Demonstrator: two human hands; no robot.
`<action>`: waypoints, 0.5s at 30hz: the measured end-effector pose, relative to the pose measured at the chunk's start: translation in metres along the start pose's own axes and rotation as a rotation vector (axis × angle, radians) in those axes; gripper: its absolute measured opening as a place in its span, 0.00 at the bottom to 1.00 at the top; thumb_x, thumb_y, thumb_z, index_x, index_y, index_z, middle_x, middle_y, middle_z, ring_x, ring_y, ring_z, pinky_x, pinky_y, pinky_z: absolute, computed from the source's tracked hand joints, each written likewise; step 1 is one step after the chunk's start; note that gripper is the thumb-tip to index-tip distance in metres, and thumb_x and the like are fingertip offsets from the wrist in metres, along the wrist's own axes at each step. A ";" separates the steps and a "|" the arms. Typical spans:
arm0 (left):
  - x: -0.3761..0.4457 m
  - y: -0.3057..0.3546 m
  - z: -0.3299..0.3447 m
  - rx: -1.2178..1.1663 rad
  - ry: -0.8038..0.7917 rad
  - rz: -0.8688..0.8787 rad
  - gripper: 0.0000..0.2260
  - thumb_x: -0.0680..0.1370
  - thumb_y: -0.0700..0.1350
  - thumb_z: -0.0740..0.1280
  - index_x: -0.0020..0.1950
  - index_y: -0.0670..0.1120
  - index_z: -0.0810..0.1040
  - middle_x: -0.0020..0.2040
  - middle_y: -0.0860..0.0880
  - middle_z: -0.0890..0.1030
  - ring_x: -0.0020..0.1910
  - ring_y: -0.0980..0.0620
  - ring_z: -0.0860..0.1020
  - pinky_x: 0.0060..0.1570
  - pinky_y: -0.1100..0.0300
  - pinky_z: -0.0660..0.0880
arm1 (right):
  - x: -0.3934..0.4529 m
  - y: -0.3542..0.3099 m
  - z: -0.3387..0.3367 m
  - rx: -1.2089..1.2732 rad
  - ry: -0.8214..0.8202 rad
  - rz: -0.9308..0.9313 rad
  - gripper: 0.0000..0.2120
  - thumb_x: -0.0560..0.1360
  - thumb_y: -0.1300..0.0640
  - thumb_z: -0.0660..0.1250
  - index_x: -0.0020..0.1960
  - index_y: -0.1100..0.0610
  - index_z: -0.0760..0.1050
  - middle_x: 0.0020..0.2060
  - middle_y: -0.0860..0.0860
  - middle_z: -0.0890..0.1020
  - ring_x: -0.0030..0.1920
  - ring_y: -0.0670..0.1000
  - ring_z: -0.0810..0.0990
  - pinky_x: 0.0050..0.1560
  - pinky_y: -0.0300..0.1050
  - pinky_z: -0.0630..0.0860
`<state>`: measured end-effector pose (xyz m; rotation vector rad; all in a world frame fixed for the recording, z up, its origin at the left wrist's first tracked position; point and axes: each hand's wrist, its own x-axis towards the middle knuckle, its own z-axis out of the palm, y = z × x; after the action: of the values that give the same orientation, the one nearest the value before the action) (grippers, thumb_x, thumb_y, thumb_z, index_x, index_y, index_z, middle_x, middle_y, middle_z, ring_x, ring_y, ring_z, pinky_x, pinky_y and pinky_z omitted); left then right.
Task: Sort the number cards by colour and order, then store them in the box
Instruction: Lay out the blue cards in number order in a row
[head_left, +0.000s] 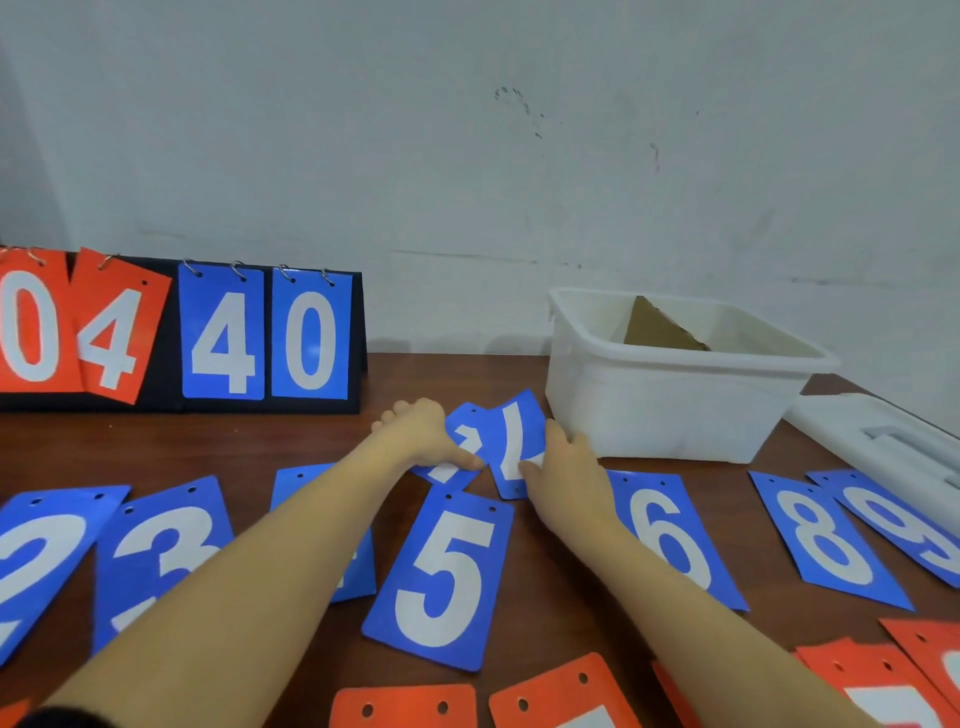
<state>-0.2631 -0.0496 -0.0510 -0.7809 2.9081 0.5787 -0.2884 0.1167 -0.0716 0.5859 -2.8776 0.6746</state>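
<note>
Left hand (423, 431) pinching one blue card (462, 447), thumb on its face and fingers curled behind; right hand (566, 467) gripping a second blue card (519, 441), tilted up and showing a 7 upside down, thumb across its near corner. Just right of the right fingers, the open white box (670, 384), brown cardboard (660, 325) inside. Nearer than both thumbs, flat on the brown table (561, 613): blue 5 (447, 577) directly below, 6 (670, 535) under the right wrist, 8 (826, 535) and 9 (904, 519) farther right, 3 (161, 551) and 2 (36, 556) left; orange cards (566, 696) along the near edge.
</note>
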 end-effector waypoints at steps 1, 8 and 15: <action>-0.001 -0.001 0.000 -0.072 0.018 0.014 0.34 0.63 0.62 0.74 0.60 0.43 0.69 0.59 0.43 0.68 0.59 0.42 0.71 0.58 0.51 0.70 | 0.001 0.000 0.000 0.025 -0.001 0.004 0.23 0.77 0.54 0.61 0.70 0.57 0.60 0.59 0.56 0.71 0.57 0.58 0.74 0.56 0.49 0.70; -0.030 -0.001 -0.026 -0.549 0.486 0.280 0.08 0.75 0.40 0.66 0.53 0.43 0.73 0.47 0.48 0.78 0.39 0.55 0.73 0.34 0.69 0.69 | -0.007 -0.013 -0.036 0.602 0.266 -0.194 0.20 0.75 0.66 0.59 0.65 0.53 0.69 0.53 0.47 0.78 0.48 0.45 0.77 0.46 0.34 0.71; -0.139 -0.021 -0.076 -0.658 0.805 0.463 0.15 0.76 0.36 0.63 0.57 0.52 0.67 0.39 0.54 0.71 0.31 0.54 0.69 0.26 0.73 0.66 | -0.070 -0.050 -0.091 0.850 0.375 -0.368 0.21 0.77 0.65 0.59 0.64 0.47 0.72 0.54 0.43 0.77 0.51 0.30 0.73 0.49 0.18 0.64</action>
<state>-0.1305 -0.0299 0.0353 -0.4126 3.6961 1.6670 -0.2007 0.1403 0.0151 0.9131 -1.9688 1.7105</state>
